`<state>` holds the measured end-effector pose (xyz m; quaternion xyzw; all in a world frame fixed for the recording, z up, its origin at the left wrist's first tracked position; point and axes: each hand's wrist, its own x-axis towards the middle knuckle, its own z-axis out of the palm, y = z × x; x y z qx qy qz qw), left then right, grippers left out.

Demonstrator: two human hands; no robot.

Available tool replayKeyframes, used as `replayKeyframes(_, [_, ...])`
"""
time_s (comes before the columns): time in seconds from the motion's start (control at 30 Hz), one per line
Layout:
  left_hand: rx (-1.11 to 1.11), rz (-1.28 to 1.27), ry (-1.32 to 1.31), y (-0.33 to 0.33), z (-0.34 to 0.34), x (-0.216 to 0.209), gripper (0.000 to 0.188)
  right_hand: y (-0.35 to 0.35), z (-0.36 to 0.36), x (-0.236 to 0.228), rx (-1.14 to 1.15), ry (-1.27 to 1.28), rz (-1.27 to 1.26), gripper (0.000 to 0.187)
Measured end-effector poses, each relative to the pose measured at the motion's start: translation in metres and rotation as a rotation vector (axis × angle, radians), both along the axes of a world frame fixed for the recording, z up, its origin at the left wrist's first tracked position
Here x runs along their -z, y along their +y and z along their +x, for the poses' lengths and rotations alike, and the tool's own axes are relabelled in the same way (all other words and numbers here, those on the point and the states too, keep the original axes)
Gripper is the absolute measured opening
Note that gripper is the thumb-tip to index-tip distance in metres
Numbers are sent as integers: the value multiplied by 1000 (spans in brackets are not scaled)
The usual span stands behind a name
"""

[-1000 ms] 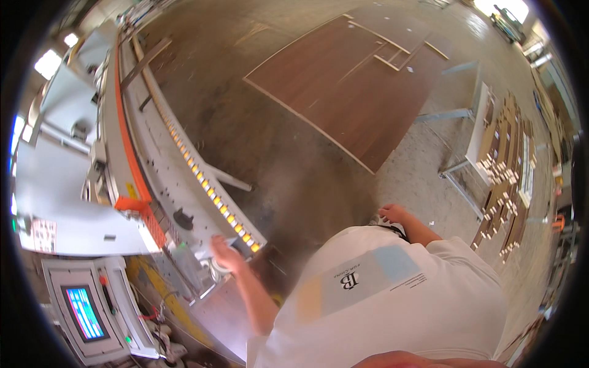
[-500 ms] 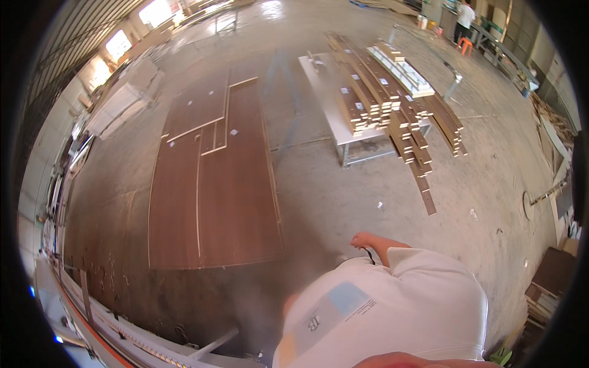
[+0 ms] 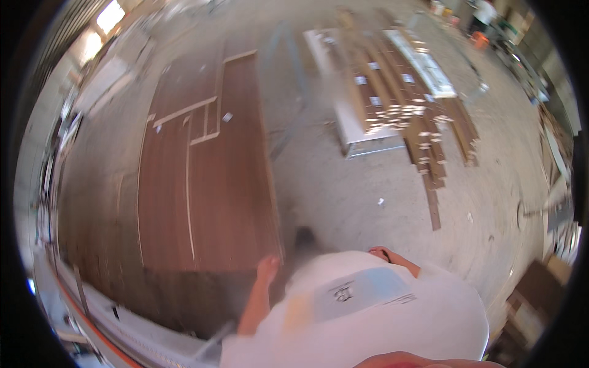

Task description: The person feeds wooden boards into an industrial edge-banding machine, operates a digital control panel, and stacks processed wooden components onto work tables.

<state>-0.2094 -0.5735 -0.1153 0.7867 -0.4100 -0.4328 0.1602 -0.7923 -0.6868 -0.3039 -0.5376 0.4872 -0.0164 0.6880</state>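
Observation:
My left hand (image 3: 268, 266) hangs just over the near right corner of a stack of dark reddish-brown panels (image 3: 230, 202). Whether it touches the panels I cannot tell, and its fingers are smeared by motion. On my right, my right hand (image 3: 378, 251) is held close to my white shirt, above the concrete floor. Something dark, perhaps a band, circles that wrist. The right fingers are too blurred to show whether they are curled round anything. Pale edges divide the panels, and small white labels (image 3: 227, 117) lie on top.
A low table (image 3: 356, 126) ahead on the right bears long brown boards (image 3: 392, 80) with pale ends, some reaching past its edge. A machine rail (image 3: 92, 313) runs along the near left. Far right, a person (image 3: 483, 15) stands by an orange stool (image 3: 480, 40). Stacked scraps (image 3: 540, 288) lie nearer.
My left arm has come into view beside the panels. The right hand now shows farther right, nearer my body. The whole view has shifted and blurred as I move.

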Motion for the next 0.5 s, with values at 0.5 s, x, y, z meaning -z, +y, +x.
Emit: replayKeyframes(0.5, [-133,-50,-315,-437,274,81,29,-175,217,-253,316,477,323,34])
